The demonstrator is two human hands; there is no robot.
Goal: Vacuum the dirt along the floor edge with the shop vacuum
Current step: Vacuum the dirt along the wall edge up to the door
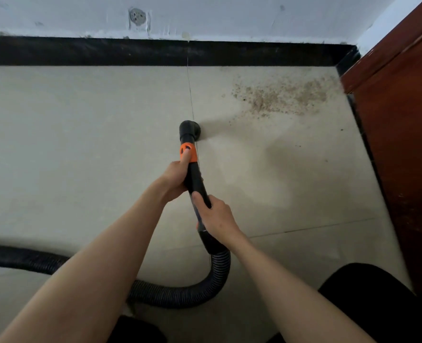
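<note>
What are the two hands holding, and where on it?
Both grip the vacuum wand: the left hand just below its orange collar, the right hand lower, near the hose.

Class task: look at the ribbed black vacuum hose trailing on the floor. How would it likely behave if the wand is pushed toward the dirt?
The corrugated hose already curves in a loop, so it probably flexes and drags along rather than resisting. The wand, gripped by the left hand and right hand, looks rigid and should steer straight.
</note>
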